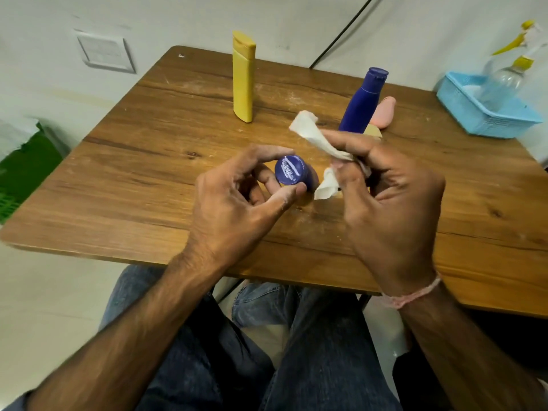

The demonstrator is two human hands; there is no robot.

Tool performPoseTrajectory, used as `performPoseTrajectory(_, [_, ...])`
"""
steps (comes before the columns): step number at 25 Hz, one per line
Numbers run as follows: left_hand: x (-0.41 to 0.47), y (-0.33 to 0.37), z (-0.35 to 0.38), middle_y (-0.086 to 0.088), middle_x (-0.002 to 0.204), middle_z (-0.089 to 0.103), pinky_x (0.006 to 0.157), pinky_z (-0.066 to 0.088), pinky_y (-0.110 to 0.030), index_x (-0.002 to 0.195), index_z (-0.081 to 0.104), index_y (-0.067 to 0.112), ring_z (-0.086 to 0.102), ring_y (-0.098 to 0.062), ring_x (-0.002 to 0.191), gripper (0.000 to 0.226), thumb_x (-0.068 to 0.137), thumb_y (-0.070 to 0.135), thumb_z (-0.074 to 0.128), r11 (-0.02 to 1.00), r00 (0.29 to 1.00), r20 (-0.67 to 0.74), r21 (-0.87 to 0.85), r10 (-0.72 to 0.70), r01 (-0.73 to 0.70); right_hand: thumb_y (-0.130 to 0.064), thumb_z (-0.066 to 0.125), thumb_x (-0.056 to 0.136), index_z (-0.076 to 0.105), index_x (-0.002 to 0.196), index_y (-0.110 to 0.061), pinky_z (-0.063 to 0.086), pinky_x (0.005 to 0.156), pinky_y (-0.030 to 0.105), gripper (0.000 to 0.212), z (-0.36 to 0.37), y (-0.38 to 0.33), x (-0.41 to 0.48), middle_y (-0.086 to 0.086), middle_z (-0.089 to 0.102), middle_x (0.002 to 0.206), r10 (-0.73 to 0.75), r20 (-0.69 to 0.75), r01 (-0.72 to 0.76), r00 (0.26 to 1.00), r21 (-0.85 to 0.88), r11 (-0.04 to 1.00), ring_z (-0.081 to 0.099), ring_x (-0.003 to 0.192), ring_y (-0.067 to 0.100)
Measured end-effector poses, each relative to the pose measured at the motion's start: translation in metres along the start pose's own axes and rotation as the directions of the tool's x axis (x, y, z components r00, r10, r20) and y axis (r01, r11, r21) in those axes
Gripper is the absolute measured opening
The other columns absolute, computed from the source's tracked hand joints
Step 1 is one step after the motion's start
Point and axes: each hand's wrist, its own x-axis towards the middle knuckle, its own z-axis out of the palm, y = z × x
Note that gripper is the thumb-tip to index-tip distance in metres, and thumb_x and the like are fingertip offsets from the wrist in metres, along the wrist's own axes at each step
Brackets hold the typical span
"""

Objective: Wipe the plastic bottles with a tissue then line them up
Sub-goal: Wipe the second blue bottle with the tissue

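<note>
Person is sitting at a wooden table [148, 149], both hands working over its middle. Left hand [246, 188] is gripping a small blue bottle [290, 173], cap end facing the camera with white lettering on top. The thumb is pressing the near side of the cap and the index finger is curling round the far side; the other fingers are tucked under it. The bottle's body is mostly hidden, so cannot tell if its base is touching the table.

Right hand [385, 197] is pinching a crumpled white tissue [314, 134] between thumb and curled fingers. 1 end is sticking up and away toward the back, and the other end is hanging just beside the small bottle's right side; contact unclear.

3 more bottles are sitting further back. A yellow bottle [243, 77] is standing upright, back centre, well apart from the hands. A tall blue bottle [361, 102] is standing upright just behind the right hand. A pink bottle [385, 111] is lying down right behind the tall blue one, partly hidden by it.

At the right edge a blue basket [486, 117] is holding a clear spray bottle [504, 81] with a yellow trigger. A green crate [23, 173] is showing at far left, below table level. A pink bracelet [412, 295] is sitting on the right wrist.
</note>
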Motion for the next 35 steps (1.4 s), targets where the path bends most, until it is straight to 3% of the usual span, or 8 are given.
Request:
performPoseTrajectory(5, [0.007,0.009,0.001,0.005,0.079,0.07,0.053,0.05,-0.025,0.103,0.071,0.016,0.063,-0.009,0.061,0.023,0.082,0.017,0.081,0.996,0.994,-0.076,0.053,0.072,-0.069,0.011,0.056,0.086,0.067,0.126,-0.005,0.052,0.07,0.036,0.045,0.009,-0.004,-0.006,0.008,0.061,0.138,-0.287,0.36,0.382,0.888,-0.229,0.895,0.056,0.078,0.023])
performPoseTrajectory(11, [-0.002,0.009,0.004,0.002,0.093,0.074,0.069,0.056,-0.022,0.106,0.073,0.007,0.069,-0.008,0.081,0.033,0.077,0.02,0.085,0.984,0.992,-0.051,0.14,0.118,-0.109,0.014,0.051,0.08,0.073,0.113,-0.002,0.049,0.061,0.042,0.043,-0.014,0.003,-0.001,0.009,0.071,0.122,-0.387,0.455,0.496,0.802,-0.147,0.856,0.057,0.072,0.029])
performPoseTrajectory(14, [-0.002,0.008,0.005,0.0,0.092,0.074,0.069,0.059,-0.033,0.106,0.073,0.009,0.07,-0.014,0.081,0.037,0.075,0.024,0.085,0.988,0.994,-0.055,0.125,0.097,-0.09,0.011,0.05,0.081,0.075,0.108,-0.003,0.049,0.062,0.043,0.04,-0.018,0.001,0.01,0.007,0.074,0.114,-0.4,0.505,0.52,0.765,-0.116,0.846,0.058,0.073,0.028])
performPoseTrajectory(18, [-0.001,0.012,0.002,-0.001,0.095,0.075,0.069,0.06,-0.039,0.108,0.073,0.009,0.071,-0.017,0.083,0.038,0.075,0.023,0.086,0.992,0.992,-0.083,0.096,0.091,-0.083,0.008,0.048,0.084,0.075,0.109,-0.004,0.047,0.063,0.041,0.039,-0.026,0.001,0.018,0.006,0.073,0.118,-0.434,0.526,0.566,0.732,-0.115,0.816,0.054,0.074,0.023])
performPoseTrajectory(22, [0.001,0.021,0.001,0.002,0.092,0.075,0.064,0.059,-0.029,0.107,0.074,0.009,0.071,-0.008,0.079,0.033,0.078,0.021,0.083,0.971,0.987,-0.073,0.204,0.145,-0.128,0.001,0.042,0.098,0.064,0.131,-0.007,0.045,0.066,0.038,0.04,-0.023,0.01,0.015,0.003,0.061,0.139,-0.406,0.521,0.578,0.751,-0.22,0.786,0.045,0.077,0.021])
performPoseTrajectory(25, [0.003,0.03,0.004,0.006,0.075,0.07,0.051,0.051,-0.023,0.1,0.076,0.01,0.064,-0.006,0.061,0.029,0.079,0.028,0.083,0.966,0.988,-0.071,0.232,0.137,-0.118,0.0,0.03,0.101,0.059,0.135,-0.004,0.049,0.07,0.042,0.045,-0.022,0.015,0.014,0.009,0.057,0.142,-0.366,0.431,0.52,0.825,-0.325,0.79,0.051,0.078,0.027])
performPoseTrajectory(29, [0.005,0.038,0.003,0.007,0.067,0.067,0.048,0.046,-0.018,0.1,0.076,0.019,0.059,-0.012,0.051,0.026,0.078,0.03,0.085,0.981,0.996,-0.072,0.19,0.054,-0.04,0.019,0.046,0.083,0.06,0.132,0.002,0.053,0.091,0.044,0.054,-0.034,0.018,0.02,0.016,0.062,0.134,-0.268,0.249,0.343,0.931,-0.34,0.875,0.065,0.103,0.038])
performPoseTrajectory(35, [0.012,0.044,0.0,0.01,0.082,0.073,0.057,0.055,-0.023,0.104,0.075,0.02,0.069,-0.008,0.069,0.031,0.077,0.035,0.082,0.948,0.994,-0.004,0.303,0.106,-0.1,-0.005,0.037,0.105,0.062,0.131,-0.002,0.048,0.075,0.035,0.036,-0.025,0.012,0.006,0.01,0.059,0.139,-0.414,0.376,0.521,0.829,-0.25,0.816,0.06,0.081,0.03])
